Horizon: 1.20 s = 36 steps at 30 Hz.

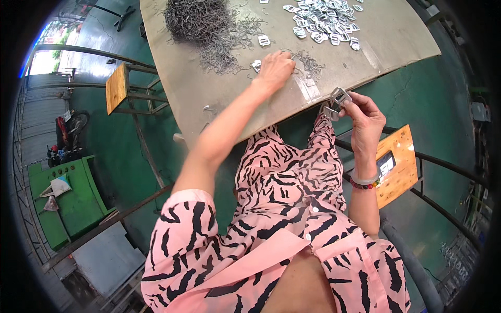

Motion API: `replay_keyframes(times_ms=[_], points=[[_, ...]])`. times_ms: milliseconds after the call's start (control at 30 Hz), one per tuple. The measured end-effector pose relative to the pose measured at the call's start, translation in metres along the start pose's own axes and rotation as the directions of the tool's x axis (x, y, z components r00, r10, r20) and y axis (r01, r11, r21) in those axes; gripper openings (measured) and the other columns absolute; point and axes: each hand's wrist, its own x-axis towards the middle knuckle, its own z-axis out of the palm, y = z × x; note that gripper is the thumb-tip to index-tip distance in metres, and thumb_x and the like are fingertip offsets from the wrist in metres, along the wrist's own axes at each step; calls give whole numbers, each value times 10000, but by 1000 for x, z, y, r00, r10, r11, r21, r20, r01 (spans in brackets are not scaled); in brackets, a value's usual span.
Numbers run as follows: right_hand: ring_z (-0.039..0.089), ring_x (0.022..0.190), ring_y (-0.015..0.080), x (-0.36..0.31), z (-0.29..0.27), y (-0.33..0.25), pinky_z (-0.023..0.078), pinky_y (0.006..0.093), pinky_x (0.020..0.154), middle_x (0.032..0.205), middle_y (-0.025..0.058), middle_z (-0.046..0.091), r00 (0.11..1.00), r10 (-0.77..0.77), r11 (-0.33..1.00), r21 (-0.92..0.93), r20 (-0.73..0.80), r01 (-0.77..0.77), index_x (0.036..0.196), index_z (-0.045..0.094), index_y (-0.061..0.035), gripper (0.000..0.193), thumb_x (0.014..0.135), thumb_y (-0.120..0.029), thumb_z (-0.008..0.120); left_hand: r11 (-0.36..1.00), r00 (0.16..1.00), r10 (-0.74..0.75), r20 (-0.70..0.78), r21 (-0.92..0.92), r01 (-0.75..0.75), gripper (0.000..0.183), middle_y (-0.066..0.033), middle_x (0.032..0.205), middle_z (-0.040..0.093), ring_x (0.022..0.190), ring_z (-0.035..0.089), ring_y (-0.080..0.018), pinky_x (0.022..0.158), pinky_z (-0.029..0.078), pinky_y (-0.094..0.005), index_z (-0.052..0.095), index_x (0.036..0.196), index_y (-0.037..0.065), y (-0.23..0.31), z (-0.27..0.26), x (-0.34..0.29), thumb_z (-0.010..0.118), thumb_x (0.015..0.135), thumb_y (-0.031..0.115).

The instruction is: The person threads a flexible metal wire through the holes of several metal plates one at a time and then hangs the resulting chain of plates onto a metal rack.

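Right hand (pixel 367 119) pinching buckle (pixel 340 96); bent-fingered left hand (pixel 275 68) resting by hooks (pixel 312 67), hold hidden; probably selecting one, next needing lifting.

A silver buckle (pixel 341 96) tilts in the right hand (pixel 366 121); thin grey hooks (pixel 311 68) litter the table (pixel 389 31).

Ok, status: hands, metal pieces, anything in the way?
Right hand pinching metal buckle. Left hand over table, beside loose wire hooks; grip hidden. Nothing visibly blocking either hand.
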Motion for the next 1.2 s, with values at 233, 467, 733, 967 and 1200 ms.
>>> replay_keyframes(times_ms=[233, 467, 733, 967, 1200], points=[[598, 604, 124, -10, -8, 0, 487, 225, 572, 764, 91, 646, 1000, -11, 999, -51, -20, 10, 913, 638, 69, 166, 747, 59, 631, 922, 968, 246, 41, 300, -247, 88, -97, 831, 541, 834, 557, -246, 687, 454, -351, 555, 836, 38, 6, 5, -5, 551, 751, 60], [586, 599, 110, -17, -10, 6, 476, 210, 568, 786, 81, 645, 999, -37, 998, -42, 21, 38, 909, 636, 65, 147, 763, 50, 620, 998, 971, 16, -237, -48, -28, 141, -121, 860, 548, 844, 567, -263, 717, 454, -379, 484, 976, 28, 1, -7, -3, 513, 853, 90], [585, 649, 106, -21, -8, 12, 491, 214, 574, 841, 92, 645, 999, -26, 1000, -18, -21, 26, 979, 606, 66, 207, 775, 41, 636, 515, 975, -221, 9, -848, 124, 179, -64, 760, 644, 679, 607, -100, 612, 485, -231, 612, 1012, -27, 70, -71, -19, 551, 870, 63], [588, 637, 101, -16, -14, 16, 488, 215, 569, 810, 79, 649, 999, -36, 999, -26, -20, 35, 927, 603, 58, 150, 784, 29, 638, 289, 962, -263, 71, -946, 148, 115, -57, 899, 633, 828, 593, -127, 736, 477, -259, 641, 889, -8, 133, -70, -44, 663, 802, 65], [589, 676, 83, -6, -13, 4, 494, 211, 582, 809, 51, 641, 992, -42, 991, -129, -116, 27, 893, 620, 35, 109, 788, 18, 642, 662, 940, -226, -255, -749, -44, 121, -97, 1008, 575, 944, 532, -261, 812, 433, -339, 650, 850, 34, 132, -54, -23, 685, 738, 64]])
